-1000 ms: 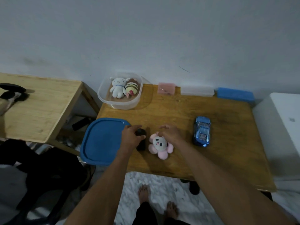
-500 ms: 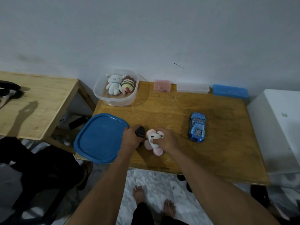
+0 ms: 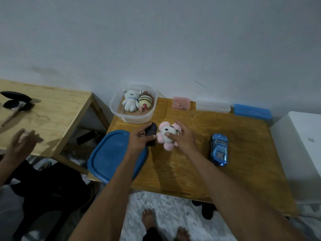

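Observation:
My right hand (image 3: 182,138) grips a pink and white plush toy (image 3: 167,134), held just above the wooden table (image 3: 199,167). Beside it, my left hand (image 3: 139,141) grips a small black object (image 3: 151,133). Both are close in front of a clear plastic container (image 3: 133,117), which holds a white plush (image 3: 130,100) and a striped brown plush (image 3: 145,101). The container's blue lid (image 3: 111,157) lies on the table's left corner, partly under my left forearm.
A blue toy car (image 3: 219,149) sits on the table's right half. Pink (image 3: 181,103), clear (image 3: 213,106) and blue (image 3: 252,112) flat boxes line the wall. A white cabinet (image 3: 302,153) stands at the right. Another person's hand (image 3: 20,145) hovers by the left wooden table (image 3: 52,110).
My right hand closed on the pink plush and lifted it off the table toward the container. My left hand moved the same way with the black object. Another person's hand has appeared at the left.

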Demonstrator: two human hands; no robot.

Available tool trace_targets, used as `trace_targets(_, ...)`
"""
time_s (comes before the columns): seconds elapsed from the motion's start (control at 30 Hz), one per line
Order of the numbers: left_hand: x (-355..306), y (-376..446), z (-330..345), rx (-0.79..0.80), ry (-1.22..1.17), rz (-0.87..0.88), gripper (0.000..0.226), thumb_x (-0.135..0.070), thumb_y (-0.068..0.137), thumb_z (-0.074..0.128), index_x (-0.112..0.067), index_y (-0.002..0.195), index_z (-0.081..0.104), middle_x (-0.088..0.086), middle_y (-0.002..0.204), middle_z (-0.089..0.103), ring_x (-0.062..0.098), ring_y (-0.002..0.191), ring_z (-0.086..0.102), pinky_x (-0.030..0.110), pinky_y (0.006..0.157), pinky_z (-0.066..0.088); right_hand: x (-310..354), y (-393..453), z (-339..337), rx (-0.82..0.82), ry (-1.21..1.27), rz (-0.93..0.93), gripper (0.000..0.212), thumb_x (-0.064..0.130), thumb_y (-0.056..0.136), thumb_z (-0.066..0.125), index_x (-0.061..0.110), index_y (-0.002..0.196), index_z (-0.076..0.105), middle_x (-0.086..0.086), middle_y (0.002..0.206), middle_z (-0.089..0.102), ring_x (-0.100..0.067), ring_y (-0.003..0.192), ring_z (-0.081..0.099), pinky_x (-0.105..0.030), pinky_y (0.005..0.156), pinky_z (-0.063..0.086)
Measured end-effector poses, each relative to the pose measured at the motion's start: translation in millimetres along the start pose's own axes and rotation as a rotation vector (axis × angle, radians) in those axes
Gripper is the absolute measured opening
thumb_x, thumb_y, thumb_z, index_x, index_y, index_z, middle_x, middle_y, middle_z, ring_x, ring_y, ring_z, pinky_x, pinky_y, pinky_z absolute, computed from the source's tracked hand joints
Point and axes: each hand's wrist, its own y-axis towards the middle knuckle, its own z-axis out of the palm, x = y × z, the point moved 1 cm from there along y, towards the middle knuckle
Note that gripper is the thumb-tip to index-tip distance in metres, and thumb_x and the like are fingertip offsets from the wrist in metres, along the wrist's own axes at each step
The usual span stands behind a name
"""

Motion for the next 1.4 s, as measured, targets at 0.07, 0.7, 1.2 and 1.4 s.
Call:
trace_targets(0.07,-18.1,8.1,-10.2,0.012,-0.045,0.019,0.061,0.013,0.073,0.078,-0.010,0.128,0.067,0.009,0.119,0.071,0.021,0.104,0.070,0.026,0.082,0.058,16.3,11.5,10.7,-0.012,0.025,-0.017,0.083,0.023,0.074,0.087,0.022,0.147,0.048,-0.001,0.149,0.049,-0.019,0.125,0.055,-0.036,0.091,0.057)
trace_targets(0.7,-79.3,163.1,-126.7,0.150,0.166,0.047,0.076,0.018,0.076,0.075,-0.020,0.140,0.057,0.027,0.121,0.059,0.031,0.105,0.061,0.027,0.073,0.060,89.8,139.2,130.4,0.023,0.152,0.045,0.065,0.007,0.076,0.084,0.028,0.133,0.061,-0.001,0.130,0.060,-0.022,0.113,0.063,-0.044,0.089,0.060)
trace_targets(1.2,-50.6,223.3,-116.8,0.120,0.789,-0.050,0.073,0.017,0.077,0.065,-0.029,0.135,0.063,0.014,0.141,0.057,0.034,0.129,0.052,0.041,0.105,0.049,60.9,170.0,175.9,0.010,-0.253,0.090,0.058,0.003,0.086,0.074,0.023,0.138,0.059,-0.005,0.149,0.049,-0.025,0.129,0.050,-0.032,0.099,0.050)
trace_targets(1.4,-48.0,218.5,-113.6,0.136,0.825,-0.016,0.079,0.007,0.075,0.075,-0.027,0.143,0.055,0.012,0.145,0.054,0.032,0.131,0.051,0.036,0.105,0.044,58.7,176.8,181.1,0.006,-0.281,0.153,0.054,0.006,0.091,0.068,0.028,0.139,0.057,-0.004,0.147,0.051,-0.024,0.126,0.052,-0.021,0.083,0.040)
